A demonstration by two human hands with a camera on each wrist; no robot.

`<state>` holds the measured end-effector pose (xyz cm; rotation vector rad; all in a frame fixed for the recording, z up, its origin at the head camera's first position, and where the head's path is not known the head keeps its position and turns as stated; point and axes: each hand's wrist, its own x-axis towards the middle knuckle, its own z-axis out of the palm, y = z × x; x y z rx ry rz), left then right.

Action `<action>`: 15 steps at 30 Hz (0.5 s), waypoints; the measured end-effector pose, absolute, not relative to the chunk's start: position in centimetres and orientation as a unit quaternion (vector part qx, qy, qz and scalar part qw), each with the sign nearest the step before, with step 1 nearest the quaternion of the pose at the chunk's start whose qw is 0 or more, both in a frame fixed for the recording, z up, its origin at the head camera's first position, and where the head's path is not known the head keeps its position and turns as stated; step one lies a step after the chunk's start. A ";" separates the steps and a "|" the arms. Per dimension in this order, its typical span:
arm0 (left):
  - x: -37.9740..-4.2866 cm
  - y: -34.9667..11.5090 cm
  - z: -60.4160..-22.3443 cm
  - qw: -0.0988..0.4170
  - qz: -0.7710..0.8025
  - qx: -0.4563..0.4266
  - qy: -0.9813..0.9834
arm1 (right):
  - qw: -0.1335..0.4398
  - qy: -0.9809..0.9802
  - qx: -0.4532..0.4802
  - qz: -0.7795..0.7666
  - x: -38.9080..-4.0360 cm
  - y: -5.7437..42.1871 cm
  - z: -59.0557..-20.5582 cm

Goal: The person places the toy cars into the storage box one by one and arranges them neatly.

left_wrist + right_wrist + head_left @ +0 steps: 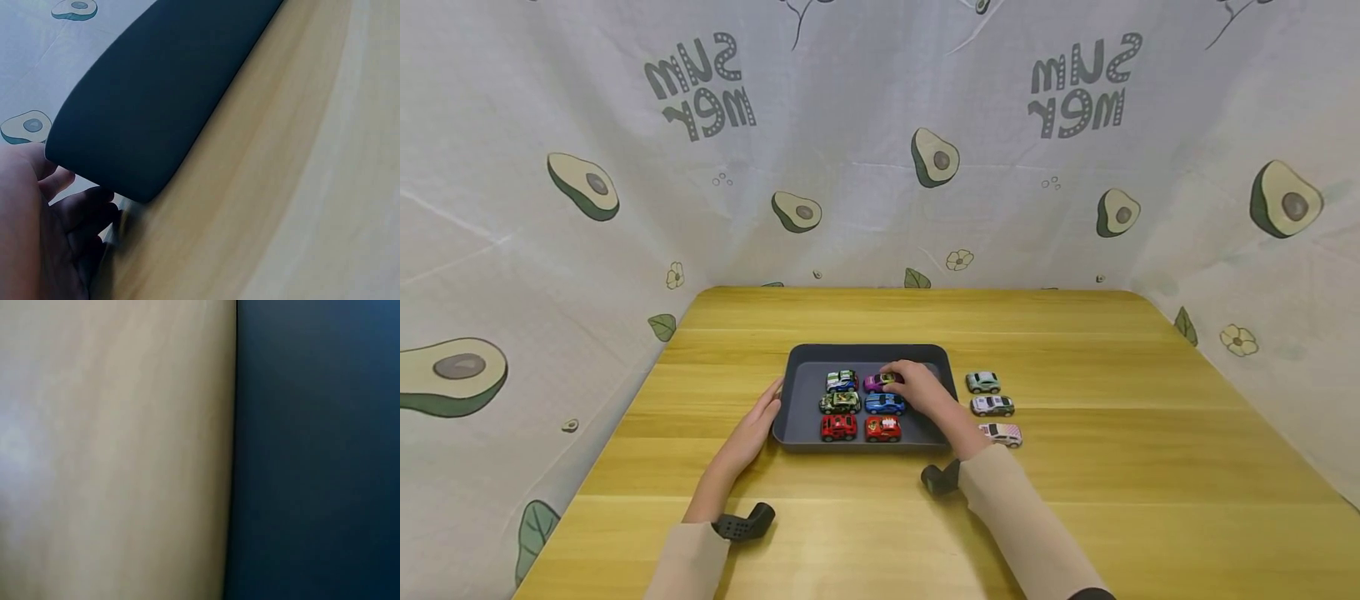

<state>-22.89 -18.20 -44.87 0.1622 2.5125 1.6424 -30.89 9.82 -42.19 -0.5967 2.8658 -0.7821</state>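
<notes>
A dark rectangular tray (800,410) sits on the wooden table, holding several toy cars in two columns. My right hand (925,392) reaches over the tray and pinches a purple toy car (874,383) at the top of the right column. Below that car are a blue car (884,404) and a red car (883,429). The left column has a white-blue-green car (842,381), a camouflage car (840,402) and another red car (838,427). Along the tray's left end, my left hand (754,429) rests against the outer wall with fingers extended. The right wrist view shows no hand.
Right of the tray, a grey-green car (982,382), a white-and-dark car (992,406) and a white-pink car (1011,434) stand in a column, the last partly behind my right forearm. A printed cloth (865,150) hangs behind the table (1150,467).
</notes>
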 end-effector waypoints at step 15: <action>-23.2 -18.3 -45.5 0.057 0.543 0.055 0.836 | 0.041 0.940 -0.182 -0.285 -30.4 10.5 -42.0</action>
